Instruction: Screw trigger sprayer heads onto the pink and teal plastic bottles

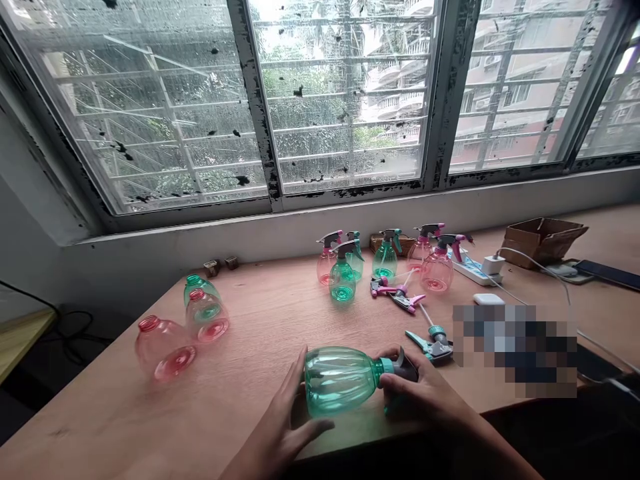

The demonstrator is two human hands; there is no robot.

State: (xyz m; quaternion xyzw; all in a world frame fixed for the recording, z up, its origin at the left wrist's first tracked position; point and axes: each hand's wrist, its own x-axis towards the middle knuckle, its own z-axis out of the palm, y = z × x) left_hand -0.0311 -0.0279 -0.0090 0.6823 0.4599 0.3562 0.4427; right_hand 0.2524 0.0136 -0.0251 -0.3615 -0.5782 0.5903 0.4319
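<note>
A green spray bottle lies sideways in the air above the table's front edge, its base to the left. My right hand is closed around its grey and teal spray head, which the fingers partly hide. Beside the base, my left hand is open, fingers stretched along the bottom and thumb apart below; whether it touches the bottle is unclear. Just beyond my right hand lies a loose teal and grey spray head. Behind it are pink and grey spray heads.
On the left stand two headless pink bottles and a headless green bottle. Several headed spray bottles stand near the window. At right are a power strip, cables, a cardboard box and a phone.
</note>
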